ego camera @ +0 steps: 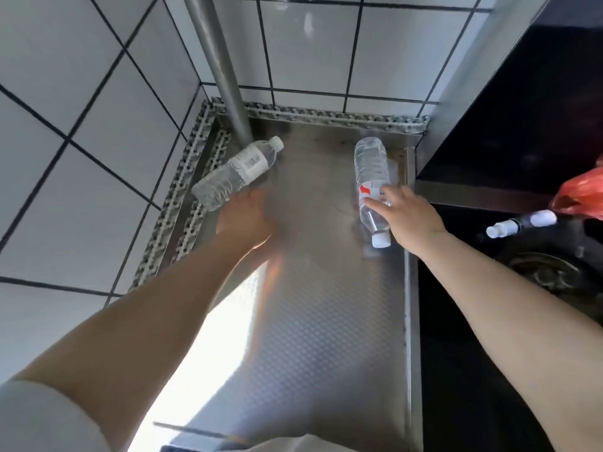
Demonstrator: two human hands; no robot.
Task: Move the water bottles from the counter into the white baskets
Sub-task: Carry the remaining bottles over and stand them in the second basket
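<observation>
Forearms reach in. Right hand (409,213): fingers spread, touching the right bottle (372,177) lying flat on the table (326,305). Left hand (244,220) blurred near the left bottle (235,172); I cannot tell its fingers. Probably paired pickups.

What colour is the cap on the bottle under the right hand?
White, on the bottle under the right hand; clearest in the head view.

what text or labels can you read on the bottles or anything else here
Nothing here can be read word for word.
Left water bottle: white label with a barcode and small print, too blurred to read.
Right water bottle: white label with a red mark, partly covered by the right hand, lettering too blurred to read.
Two small white-capped bottles at the far right: no legible text.
</observation>
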